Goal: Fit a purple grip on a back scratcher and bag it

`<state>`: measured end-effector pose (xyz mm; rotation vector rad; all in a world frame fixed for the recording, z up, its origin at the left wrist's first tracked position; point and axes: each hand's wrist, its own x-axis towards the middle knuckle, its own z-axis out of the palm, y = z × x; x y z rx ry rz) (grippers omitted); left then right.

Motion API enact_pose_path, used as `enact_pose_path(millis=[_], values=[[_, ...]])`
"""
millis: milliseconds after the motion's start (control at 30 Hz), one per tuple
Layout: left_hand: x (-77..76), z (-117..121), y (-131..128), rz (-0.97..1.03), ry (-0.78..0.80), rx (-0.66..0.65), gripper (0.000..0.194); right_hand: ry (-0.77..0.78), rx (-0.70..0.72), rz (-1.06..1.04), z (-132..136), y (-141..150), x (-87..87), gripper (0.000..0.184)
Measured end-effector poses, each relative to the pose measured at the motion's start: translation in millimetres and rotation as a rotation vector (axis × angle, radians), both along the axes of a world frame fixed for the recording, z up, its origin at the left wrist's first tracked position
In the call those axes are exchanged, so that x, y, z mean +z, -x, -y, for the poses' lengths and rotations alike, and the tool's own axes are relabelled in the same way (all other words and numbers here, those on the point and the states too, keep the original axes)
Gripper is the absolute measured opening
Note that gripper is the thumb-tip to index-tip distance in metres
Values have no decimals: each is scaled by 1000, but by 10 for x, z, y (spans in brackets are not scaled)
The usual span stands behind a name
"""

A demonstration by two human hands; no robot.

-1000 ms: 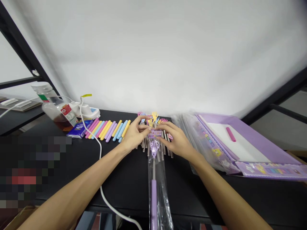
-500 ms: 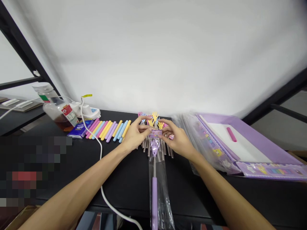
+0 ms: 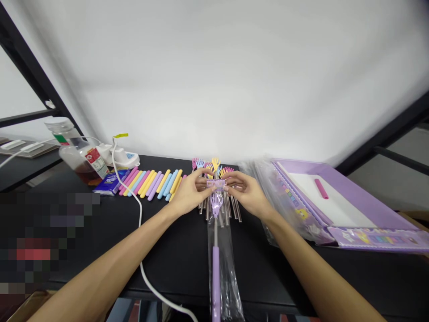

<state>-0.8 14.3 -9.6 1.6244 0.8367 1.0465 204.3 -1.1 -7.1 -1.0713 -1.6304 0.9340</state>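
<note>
A small purple printed header card (image 3: 215, 184) is pinched between my left hand (image 3: 189, 190) and my right hand (image 3: 248, 193), one at each end. Below the card hangs a clear plastic bag (image 3: 228, 277) that reaches over the table's front edge. Inside or under its film lies a purple back scratcher (image 3: 216, 268), hand-shaped end towards the card and handle towards me. Behind my fingers, more back scratchers with yellow, blue and pink hand-shaped heads (image 3: 216, 162) are piled, their metal rods pointing my way. My fingers partly hide them.
Left of the pile lie pastel handle tubes (image 3: 154, 184), a blue packet (image 3: 112, 181), a power strip (image 3: 125, 157) and a tilted bottle (image 3: 80, 156). A white cable (image 3: 140, 232) crosses the table. At right are clear bags (image 3: 268, 192) and a purple display box (image 3: 355, 192) holding a pink tube (image 3: 321, 188).
The header card has tilted to face me more and shifted slightly up. My right fingers have closed in at its right end. The back scratcher below stays almost in place.
</note>
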Motion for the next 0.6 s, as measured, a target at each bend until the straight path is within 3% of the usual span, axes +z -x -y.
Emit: enact_pose_path(millis=[167, 400, 600], values=[[28, 48, 13, -66, -28, -28, 42, 32, 9, -111, -7, 7, 22, 23], [41, 24, 52, -58, -9, -57, 62, 35, -8, -163, 4, 15, 55, 26], [22, 21, 53, -57, -25, -48, 62, 49, 8, -157, 46, 18, 113, 25]])
